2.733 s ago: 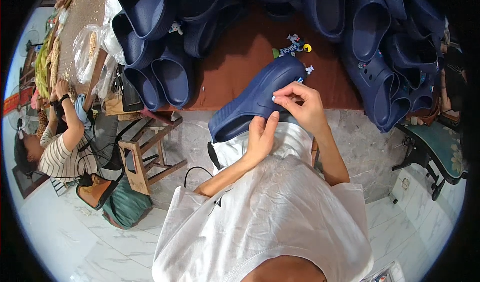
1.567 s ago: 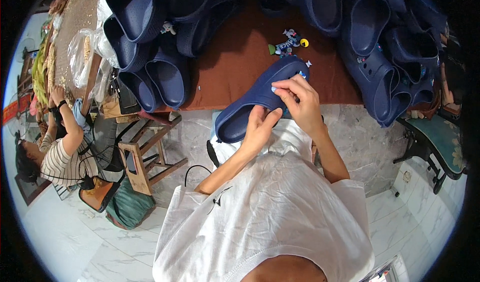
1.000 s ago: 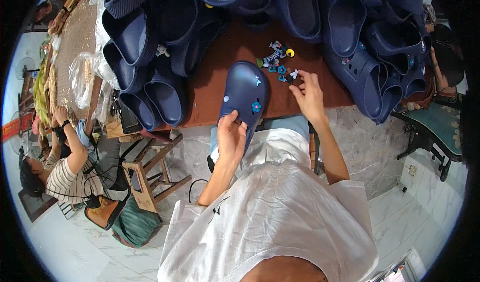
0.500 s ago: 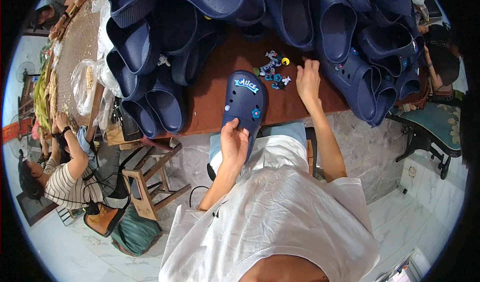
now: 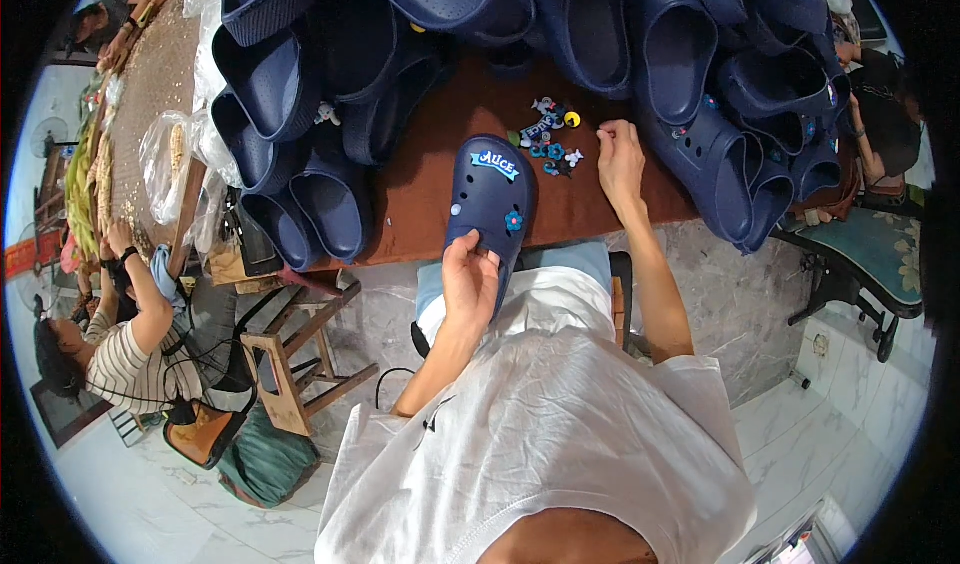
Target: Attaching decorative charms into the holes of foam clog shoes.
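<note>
My left hand [image 5: 472, 279] grips the heel end of a dark blue clog [image 5: 482, 199], thumb inside the opening. Its toe points away from me, over the near edge of the brown tabletop. On the clog's upper sit a light blue name-shaped charm [image 5: 495, 166], a blue flower charm [image 5: 514, 221] and a pale round one [image 5: 456, 210]. Right of the toe lies a small pile of loose shoe charms [image 5: 550, 152], one of them a yellow round charm [image 5: 572, 120]. Beside that pile, my right hand [image 5: 622, 167] has its fingers curled together; whatever they may hold is hidden.
Stacked dark blue clogs [image 5: 680, 54] ring the back and both sides of the brown table [image 5: 420, 204]. At the left, a person in a striped shirt [image 5: 140, 364] works by a table with corn cobs. A wooden stool [image 5: 285, 379] and a green-seated chair [image 5: 870, 254] flank me.
My right hand has shifted slightly right, and its fingers have drawn closer together. The left hand still holds the clog, nearly unmoved.
</note>
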A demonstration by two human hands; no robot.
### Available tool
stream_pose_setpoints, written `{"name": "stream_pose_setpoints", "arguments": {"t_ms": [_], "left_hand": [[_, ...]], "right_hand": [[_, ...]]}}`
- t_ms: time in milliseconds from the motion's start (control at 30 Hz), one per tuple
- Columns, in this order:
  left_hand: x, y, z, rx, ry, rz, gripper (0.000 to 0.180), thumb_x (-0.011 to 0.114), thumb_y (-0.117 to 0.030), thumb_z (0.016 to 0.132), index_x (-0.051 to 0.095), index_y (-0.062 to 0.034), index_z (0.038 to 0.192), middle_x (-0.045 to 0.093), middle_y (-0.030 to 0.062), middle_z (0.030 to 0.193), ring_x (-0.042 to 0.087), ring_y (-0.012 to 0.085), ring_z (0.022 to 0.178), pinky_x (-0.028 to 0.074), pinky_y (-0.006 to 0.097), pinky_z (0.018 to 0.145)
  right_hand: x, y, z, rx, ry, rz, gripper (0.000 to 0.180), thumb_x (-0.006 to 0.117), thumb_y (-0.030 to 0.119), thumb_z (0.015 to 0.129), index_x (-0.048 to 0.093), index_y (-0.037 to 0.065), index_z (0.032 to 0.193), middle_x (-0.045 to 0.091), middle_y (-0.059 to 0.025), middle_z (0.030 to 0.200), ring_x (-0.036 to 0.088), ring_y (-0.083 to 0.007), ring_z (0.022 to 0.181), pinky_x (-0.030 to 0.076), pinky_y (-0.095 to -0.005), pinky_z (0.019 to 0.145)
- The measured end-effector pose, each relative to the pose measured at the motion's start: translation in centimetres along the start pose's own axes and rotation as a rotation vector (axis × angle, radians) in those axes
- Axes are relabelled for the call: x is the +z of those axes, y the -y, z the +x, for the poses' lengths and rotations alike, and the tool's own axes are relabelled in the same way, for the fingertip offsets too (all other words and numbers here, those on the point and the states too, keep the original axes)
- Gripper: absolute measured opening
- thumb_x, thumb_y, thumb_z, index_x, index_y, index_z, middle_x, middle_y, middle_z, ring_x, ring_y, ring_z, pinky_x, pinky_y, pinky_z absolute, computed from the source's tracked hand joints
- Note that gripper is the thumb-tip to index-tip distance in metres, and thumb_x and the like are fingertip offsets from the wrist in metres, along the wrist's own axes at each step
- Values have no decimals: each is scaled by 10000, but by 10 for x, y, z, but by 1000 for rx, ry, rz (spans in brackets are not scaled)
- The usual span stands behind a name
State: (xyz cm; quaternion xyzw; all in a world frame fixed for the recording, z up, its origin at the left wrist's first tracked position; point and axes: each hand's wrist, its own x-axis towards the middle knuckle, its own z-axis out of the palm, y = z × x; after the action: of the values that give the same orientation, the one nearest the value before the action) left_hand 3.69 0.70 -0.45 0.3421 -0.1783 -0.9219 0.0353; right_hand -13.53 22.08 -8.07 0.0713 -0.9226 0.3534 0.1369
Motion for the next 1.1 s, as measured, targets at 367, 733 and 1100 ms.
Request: {"name": "stream_pose_setpoints", "arguments": {"t_ms": [367,733,1100], "left_hand": [[-4,1,0,-22,-45,-22,216,579,-43,867,543,12,1073,601,103,1105,588,203,1002,490,341,922],[-13,2,-4,-64,-4,76,376,559,-63,859,488,18,1220,583,129,1225,568,255,1132,452,370,996],[24,17,-35,33,113,522,205,603,-53,860,581,15,1053,608,18,1000,554,114,904,419,297,843]], "right_hand": [[-8,24,-13,-86,12,-54,250,576,79,912,579,32,1157,551,-187,1097,577,-397,1000,484,-469,817],[-26,85,-22,129,266,422,220,596,115,934,629,40,1138,601,-116,1093,615,-258,981,513,-352,800],[-13,91,-33,175,244,575,457,822,231,746,583,73,1101,584,-88,1039,595,-216,896,504,-336,750]]}}
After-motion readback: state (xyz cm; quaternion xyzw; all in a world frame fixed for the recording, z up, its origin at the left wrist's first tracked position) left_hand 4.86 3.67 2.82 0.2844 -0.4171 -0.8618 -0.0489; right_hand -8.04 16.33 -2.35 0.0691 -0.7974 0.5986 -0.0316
